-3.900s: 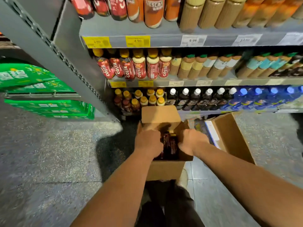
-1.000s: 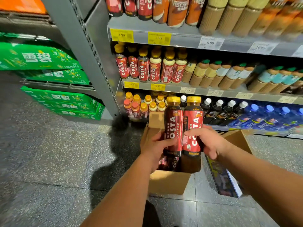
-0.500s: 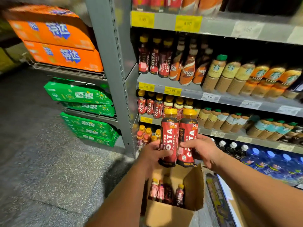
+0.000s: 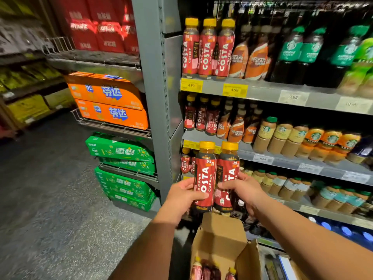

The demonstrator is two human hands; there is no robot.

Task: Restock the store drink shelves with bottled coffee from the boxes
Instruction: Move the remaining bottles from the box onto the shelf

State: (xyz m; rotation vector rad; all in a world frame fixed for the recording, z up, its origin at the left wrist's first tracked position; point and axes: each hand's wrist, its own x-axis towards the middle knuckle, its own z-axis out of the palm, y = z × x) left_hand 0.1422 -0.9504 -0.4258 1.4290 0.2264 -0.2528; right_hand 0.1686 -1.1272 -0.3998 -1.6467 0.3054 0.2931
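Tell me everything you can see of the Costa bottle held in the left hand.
The left-hand bottle is clear plastic with a yellow cap on, dark drink showing at the neck, and a red wrap label reading COSTA COFFEE in white up its side. It is held roughly upright in the air, above the open cardboard box. The left hand grips its lower half, thumb across the label; its right side touches the neighbouring bottle held by the right hand.

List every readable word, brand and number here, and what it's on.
"COSTA COFFEE": held bottles and top-shelf bottles.
"NESCAFE": orange bottles.
"4.99": yellow price tags.
"9.99": white price tags.
"雪碧": green cartons.
"芬达": orange cartons.
Red cartons and the other tags: too blurred to read.
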